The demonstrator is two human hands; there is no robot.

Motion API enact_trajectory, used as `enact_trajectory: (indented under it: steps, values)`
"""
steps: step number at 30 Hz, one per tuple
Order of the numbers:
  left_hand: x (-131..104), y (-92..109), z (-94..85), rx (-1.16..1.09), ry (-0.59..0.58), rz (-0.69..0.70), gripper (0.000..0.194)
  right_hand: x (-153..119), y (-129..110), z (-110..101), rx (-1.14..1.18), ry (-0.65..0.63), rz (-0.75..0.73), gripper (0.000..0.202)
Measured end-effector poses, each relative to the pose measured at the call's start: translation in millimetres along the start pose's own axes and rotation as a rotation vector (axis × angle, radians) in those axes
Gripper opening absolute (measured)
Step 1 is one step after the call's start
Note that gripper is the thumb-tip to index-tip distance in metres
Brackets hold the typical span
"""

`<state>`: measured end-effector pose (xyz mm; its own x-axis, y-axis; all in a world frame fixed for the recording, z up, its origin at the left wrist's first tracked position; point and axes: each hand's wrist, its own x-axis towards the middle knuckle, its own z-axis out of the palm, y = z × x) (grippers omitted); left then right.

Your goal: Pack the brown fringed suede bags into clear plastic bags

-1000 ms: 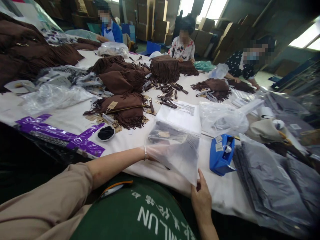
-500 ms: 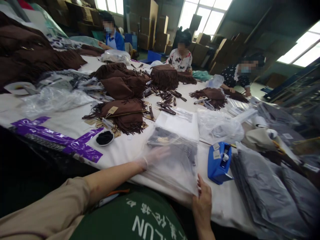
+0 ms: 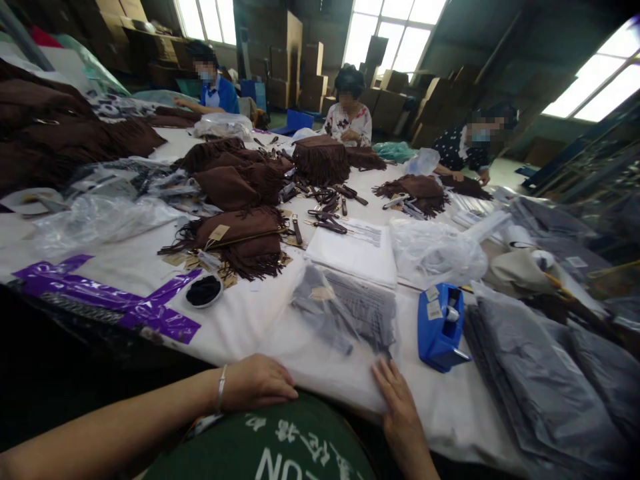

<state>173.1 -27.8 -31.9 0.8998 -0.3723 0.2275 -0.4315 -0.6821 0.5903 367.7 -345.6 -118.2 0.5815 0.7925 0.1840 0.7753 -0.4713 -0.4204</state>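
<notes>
both hands flat on a clear bag at the near table edge

a clear plastic bag (image 3: 340, 333) with a dark grey item inside is laid flat at the near edge of the white table (image 3: 240, 320), just left of the blue tape dispenser (image 3: 443, 327). the left hand (image 3: 257, 381) is rested palm down on the bag's near left corner, and the right hand (image 3: 395, 400) is pressed on its near right corner; both are laid open and flat, with nothing gripped. the step is judged to be the smoothing and flattening of the bag. a firm, even press along the near edge seems called for next, so that the film is not wrinkled.

counted: one tape dispenser, one small white dish of black pieces (image 3: 203, 291) near left, one stack of white sheets (image 3: 355, 250) just beyond the bag, one pile of grey bags (image 3: 540, 380) at near right. three other people (image 3: 349, 110) are seated at the far side.
</notes>
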Motion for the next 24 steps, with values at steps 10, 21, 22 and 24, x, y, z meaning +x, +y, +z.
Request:
enact_trajectory:
  steps: [10,21,22,24]
  values:
    - [26.8,-52.2,-5.5,0.307,-0.086,-0.070,0.051,-3.6,-12.3,-34.8,0.025,-0.238,0.101,0.079]
    - [-8.0,-46.1,-0.3,0.368,-0.034,-0.125,0.049,154.4,-86.4,-21.9,-0.087,-0.209,-0.067,0.078]
    - [-11.8,-45.8,0.5,0.372,-0.017,-0.126,0.052,157.2,-87.2,-12.3,-0.088,-0.266,-0.113,0.081]
    - [-17.0,-50.2,5.3,0.385,0.024,-0.119,0.056,159.4,-82.7,-2.1,-0.070,-0.330,-0.182,0.082]
